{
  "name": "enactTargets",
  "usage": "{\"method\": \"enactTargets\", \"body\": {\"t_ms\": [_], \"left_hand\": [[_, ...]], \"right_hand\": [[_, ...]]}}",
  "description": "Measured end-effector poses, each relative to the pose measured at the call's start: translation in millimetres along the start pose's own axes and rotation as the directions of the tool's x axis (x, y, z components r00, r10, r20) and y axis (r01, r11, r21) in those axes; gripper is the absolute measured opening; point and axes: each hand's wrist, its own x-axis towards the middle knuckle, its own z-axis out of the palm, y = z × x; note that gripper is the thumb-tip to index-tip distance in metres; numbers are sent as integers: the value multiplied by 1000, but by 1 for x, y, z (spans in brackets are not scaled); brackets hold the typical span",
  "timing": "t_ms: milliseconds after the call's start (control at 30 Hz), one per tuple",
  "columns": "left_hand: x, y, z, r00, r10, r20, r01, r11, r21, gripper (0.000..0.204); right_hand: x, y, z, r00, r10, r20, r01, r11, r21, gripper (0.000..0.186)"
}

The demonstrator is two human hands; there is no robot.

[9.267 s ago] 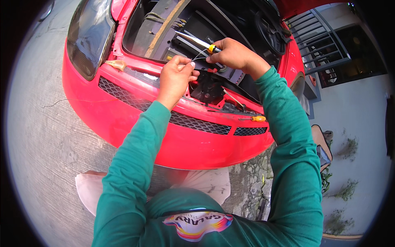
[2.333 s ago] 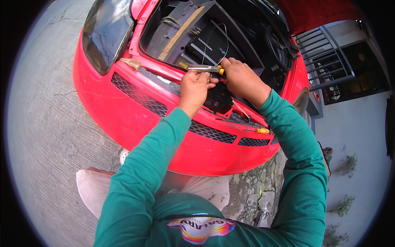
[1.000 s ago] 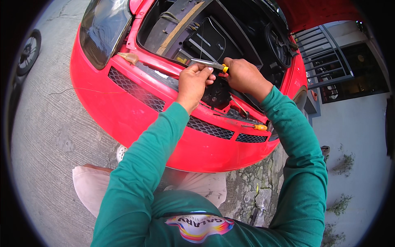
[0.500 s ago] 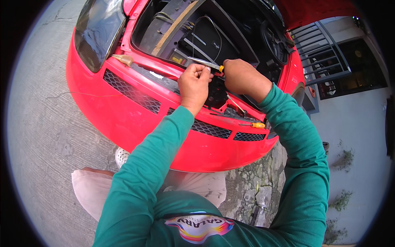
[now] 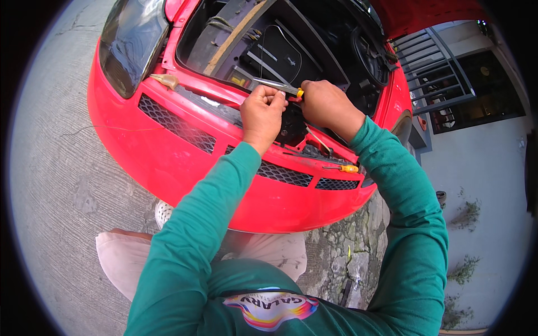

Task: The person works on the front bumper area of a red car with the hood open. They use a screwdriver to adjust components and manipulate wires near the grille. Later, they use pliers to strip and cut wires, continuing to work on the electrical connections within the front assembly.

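My right hand (image 5: 332,107) is closed around the yellow handle of a pair of scissors (image 5: 276,85), whose grey blades point left. Just below the blades, my left hand (image 5: 262,116) pinches with thumb and fingertips. Whatever sits in that pinch is too small to make out. Both hands are over the front edge of the open compartment of a red car (image 5: 151,162). Inside it, beyond the hands, a thin wire (image 5: 301,56) curves over a dark panel.
A yellow-handled screwdriver (image 5: 348,168) lies on the bumper's right side, and a tan pointed nozzle (image 5: 166,80) near the left headlight (image 5: 131,42). A wooden strip (image 5: 235,38) crosses the compartment. The raised red lid (image 5: 431,12) hangs at upper right, before a metal railing (image 5: 431,67).
The scissors and both hands keep nearly the same pose. The whole view has shifted slightly.
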Motion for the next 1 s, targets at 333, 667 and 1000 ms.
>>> {"method": "enactTargets", "body": {"t_ms": [333, 667, 1000], "left_hand": [[-9, 1, 14, 940, 315, -128, -247, 892, 377, 13], [-6, -4, 13, 919, 377, -113, -304, 863, 403, 12], [-6, -2, 13, 961, 251, -116, -203, 926, 318, 11]], "right_hand": [[-2, -9, -23, 978, 10, 207, 4, 998, -65, 20], [1, -5, -14, 972, 17, 233, -8, 999, -36, 21], [-2, 5, -4, 976, 65, 206, -66, 998, 0, 24]]}}
